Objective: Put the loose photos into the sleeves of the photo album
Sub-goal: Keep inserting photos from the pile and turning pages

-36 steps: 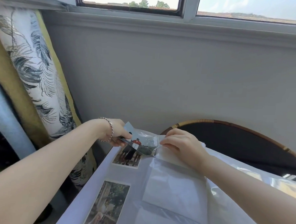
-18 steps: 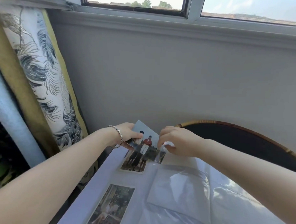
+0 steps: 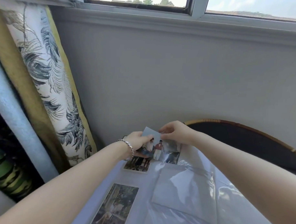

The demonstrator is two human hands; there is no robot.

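I read: left hand (image 3: 137,142) pinches group photo (image 3: 157,148) by left edge; right hand (image 3: 175,132) pinches clear sleeve (image 3: 172,154) mouth, far edge of photo album (image 3: 108,175). Photo tilted, partway in. My worry: skewed push jams corner, creases print or splits film.

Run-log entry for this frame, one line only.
step: sleeving photo | left hand: grips photo left edge | right hand: pinches its top corner | album: open | insertion: unfinished
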